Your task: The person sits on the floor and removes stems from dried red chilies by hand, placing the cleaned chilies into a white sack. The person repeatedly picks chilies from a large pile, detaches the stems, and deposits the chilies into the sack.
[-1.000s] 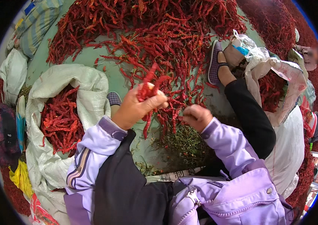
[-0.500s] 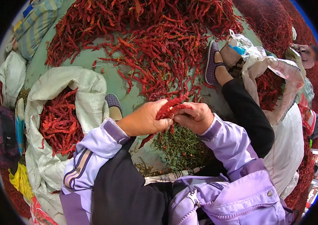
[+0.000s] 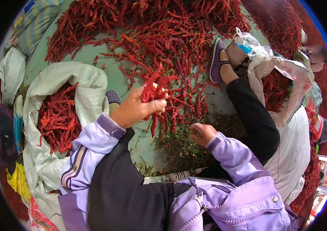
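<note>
My left hand [image 3: 138,109] is closed round a small bunch of dried red chili peppers [image 3: 152,91], whose tips stick up above the fingers and hang below them. Lower and to the right, my right hand [image 3: 203,134] hovers over a heap of green stems [image 3: 179,152]. Its thumb and forefinger are apart and I see nothing between them; the other fingers are mostly hidden. Beyond both hands, loose chilies spread over the green ground sheet from a big red pile [image 3: 148,19].
At my left stands a white woven sack [image 3: 90,79], rolled open, with red chilies [image 3: 59,117] inside. An open white bag [image 3: 290,150] stands beyond my right leg, holding more chilies. A yellow bag [image 3: 19,181] lies far left. My checked shoes [image 3: 216,63] flank the loose chilies.
My hands have come apart. The left has moved left and up with the chilies; the right has let go of them and dropped toward the stem heap.
</note>
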`<state>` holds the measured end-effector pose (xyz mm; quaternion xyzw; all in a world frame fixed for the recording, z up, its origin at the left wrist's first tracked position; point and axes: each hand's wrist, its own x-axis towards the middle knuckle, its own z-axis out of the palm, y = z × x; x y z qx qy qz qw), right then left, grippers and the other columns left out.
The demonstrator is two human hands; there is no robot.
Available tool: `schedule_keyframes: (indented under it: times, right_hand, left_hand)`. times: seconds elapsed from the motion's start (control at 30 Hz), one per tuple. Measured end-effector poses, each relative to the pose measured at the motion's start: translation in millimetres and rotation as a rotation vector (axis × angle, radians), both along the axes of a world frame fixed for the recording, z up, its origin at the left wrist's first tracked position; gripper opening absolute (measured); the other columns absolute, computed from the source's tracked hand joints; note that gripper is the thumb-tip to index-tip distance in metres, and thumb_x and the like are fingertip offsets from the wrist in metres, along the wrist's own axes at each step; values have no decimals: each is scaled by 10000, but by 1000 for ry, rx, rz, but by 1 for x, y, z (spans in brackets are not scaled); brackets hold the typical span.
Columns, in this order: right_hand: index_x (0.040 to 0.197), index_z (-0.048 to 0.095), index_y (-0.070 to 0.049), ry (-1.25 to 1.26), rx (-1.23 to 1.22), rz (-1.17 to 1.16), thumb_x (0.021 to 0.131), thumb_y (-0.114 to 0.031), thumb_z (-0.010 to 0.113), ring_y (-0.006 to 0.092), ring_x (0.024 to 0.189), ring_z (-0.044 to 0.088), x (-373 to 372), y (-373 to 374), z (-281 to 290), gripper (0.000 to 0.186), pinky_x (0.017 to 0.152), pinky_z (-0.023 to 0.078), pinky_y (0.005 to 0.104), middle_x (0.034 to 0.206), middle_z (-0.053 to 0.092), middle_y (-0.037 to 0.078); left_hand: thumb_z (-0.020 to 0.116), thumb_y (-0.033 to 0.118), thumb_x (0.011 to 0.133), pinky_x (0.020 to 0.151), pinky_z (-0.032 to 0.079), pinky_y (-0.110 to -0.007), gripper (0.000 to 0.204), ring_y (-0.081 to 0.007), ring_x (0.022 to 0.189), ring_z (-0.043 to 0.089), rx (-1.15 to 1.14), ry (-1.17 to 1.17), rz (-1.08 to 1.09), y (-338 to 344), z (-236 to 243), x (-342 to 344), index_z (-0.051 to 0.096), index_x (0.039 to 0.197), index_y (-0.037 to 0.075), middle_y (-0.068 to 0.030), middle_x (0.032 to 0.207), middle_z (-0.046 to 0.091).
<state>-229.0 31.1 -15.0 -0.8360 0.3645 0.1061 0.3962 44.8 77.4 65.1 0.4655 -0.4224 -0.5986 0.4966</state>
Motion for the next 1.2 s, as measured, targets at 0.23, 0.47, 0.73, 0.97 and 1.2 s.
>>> schedule_keyframes:
  times: [0.23, 0.47, 0.73, 0.97, 1.2]
  right_hand:
    - [872, 507, -49, 339, -88, 52, 726, -357, 581, 327, 735, 559, 52, 12, -60, 349, 646, 439, 405, 768, 571, 161]
    - [931, 485, -19, -364, 850, -646, 835, -130, 511, 88, 384, 452, 22, 9, 11, 149, 334, 337, 229, 689, 585, 76]
    - [853, 556, -20, -686, 235, -234, 757, -130, 614, 108, 497, 533, 84, 20, 52, 158, 465, 438, 268, 622, 556, 34]
    - [840, 557, -31, -680, 907, -523, 807, -171, 577, 77, 512, 525, 86, 20, 40, 145, 449, 414, 213, 608, 540, -1]
    - [960, 559, -5, -832, 1107, -411, 809, -121, 559, 103, 633, 551, 83, 20, 56, 191, 569, 465, 232, 853, 572, 43]
  left_hand:
    - [567, 118, 785, 550, 418, -237, 137, -118, 566, 529, 78, -6, 35, 0, 0, 9, 508, 857, 18, -37, 633, 541]
    - [597, 154, 777, 553, 413, -232, 194, -97, 577, 509, 92, -4, -52, 2, -12, 11, 500, 899, 39, -11, 659, 517]
    - [701, 223, 701, 613, 384, -204, 386, -50, 695, 464, 139, -115, -191, -2, -1, -2, 509, 983, 42, 34, 782, 504]
    - [610, 136, 770, 691, 432, -237, 219, -97, 769, 540, 10, 44, -153, 0, -6, -5, 532, 934, 13, -30, 836, 573]
    - [545, 159, 803, 534, 454, -222, 177, -132, 645, 560, 176, 408, -215, -1, 14, -2, 523, 891, 7, -82, 779, 584]
